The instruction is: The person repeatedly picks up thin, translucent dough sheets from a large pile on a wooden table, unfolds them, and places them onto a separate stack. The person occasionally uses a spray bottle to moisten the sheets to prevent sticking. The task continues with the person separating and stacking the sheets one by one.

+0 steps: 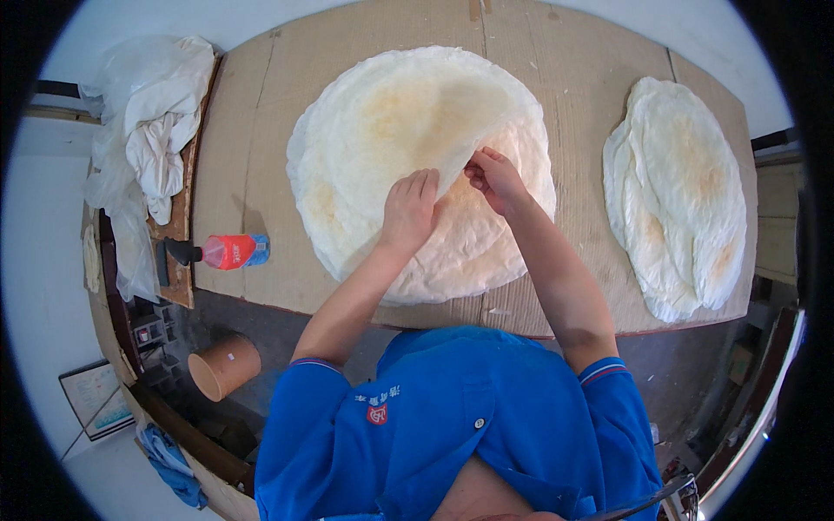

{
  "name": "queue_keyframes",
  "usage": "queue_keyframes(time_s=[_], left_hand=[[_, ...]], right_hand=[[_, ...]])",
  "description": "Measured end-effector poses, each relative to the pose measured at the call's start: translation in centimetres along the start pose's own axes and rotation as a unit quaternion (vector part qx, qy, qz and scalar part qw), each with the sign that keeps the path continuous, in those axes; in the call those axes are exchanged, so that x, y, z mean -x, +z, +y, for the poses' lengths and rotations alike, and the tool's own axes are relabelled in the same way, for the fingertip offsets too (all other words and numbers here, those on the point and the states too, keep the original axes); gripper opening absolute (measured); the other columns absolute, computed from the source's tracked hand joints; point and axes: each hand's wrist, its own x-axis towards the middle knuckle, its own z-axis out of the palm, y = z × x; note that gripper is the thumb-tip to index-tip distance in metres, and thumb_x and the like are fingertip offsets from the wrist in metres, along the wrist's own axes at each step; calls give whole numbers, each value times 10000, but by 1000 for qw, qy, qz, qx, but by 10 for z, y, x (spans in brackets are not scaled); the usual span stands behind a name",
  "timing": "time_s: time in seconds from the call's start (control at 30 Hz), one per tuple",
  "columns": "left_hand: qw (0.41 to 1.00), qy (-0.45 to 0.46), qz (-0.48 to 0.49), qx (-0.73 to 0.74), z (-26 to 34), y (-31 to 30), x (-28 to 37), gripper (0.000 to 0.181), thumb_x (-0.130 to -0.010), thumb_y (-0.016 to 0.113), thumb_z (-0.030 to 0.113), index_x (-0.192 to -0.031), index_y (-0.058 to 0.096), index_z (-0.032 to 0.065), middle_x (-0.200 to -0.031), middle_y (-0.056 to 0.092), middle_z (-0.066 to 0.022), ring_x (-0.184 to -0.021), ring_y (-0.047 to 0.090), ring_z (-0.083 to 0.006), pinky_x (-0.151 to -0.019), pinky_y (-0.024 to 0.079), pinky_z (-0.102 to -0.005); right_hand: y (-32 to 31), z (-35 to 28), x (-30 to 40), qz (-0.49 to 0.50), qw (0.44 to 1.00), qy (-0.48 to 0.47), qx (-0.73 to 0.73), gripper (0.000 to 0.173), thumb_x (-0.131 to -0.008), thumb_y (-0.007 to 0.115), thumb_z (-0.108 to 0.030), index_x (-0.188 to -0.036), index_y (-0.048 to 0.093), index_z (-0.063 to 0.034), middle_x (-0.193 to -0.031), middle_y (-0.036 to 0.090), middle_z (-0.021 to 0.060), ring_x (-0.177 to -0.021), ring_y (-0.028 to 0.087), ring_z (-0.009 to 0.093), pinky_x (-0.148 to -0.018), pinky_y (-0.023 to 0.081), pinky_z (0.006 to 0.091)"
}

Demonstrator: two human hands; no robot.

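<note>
A wide, round stack of thin white flatbread sheets (365, 215), toasted brown in patches, lies in front of me. The loose edge of its top sheet (423, 111) is raised on the right side, baring the sheet underneath. My right hand (495, 179) pinches that raised edge between thumb and fingertips. Over the near part of the same edge, my left hand (410, 211) has its fingers together on top of the sheet; its thumb is mostly hidden. Both hands are close together, just right of the stack's middle.
Brown corrugated cardboard (247, 169) covers the table. Folded flatbreads (684, 195) lie at the right. A red and blue spray bottle (234, 252) lies at the left, near white cloth (163, 143) and clear plastic sheeting (117, 189). A brown drum (225, 368) is on the floor.
</note>
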Motion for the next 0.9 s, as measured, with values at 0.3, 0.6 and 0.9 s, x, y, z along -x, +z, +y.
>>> queue_keyframes(time_s=[0.3,0.6,0.9], left_hand=[[976,-44,84,-194,-59,-197,-151,198,-839,490,185,-965,605,84,-753,608,-168,-728,574,-366,-633,461,-425],[963,-28,-187,-194,67,-150,-84,407,-768,398,25,-1130,399,-162,-682,596,-193,-626,611,-293,-552,476,-398],[953,-108,-267,98,129,27,-32,695,-744,580,267,-1267,301,-94,-757,606,-222,-671,607,-350,-597,481,-425]], right_hand=[[-84,25,-16,300,854,-221,362,342,-731,635,-142,-1038,548,-19,-1012,572,110,-899,550,208,-801,440,317],[-76,-13,-74,238,788,-166,543,341,-669,688,-213,-929,563,-31,-894,595,141,-834,567,268,-719,457,360],[-80,-49,-68,79,987,116,77,333,-750,616,-255,-978,581,-15,-890,609,89,-771,577,200,-672,467,336]])
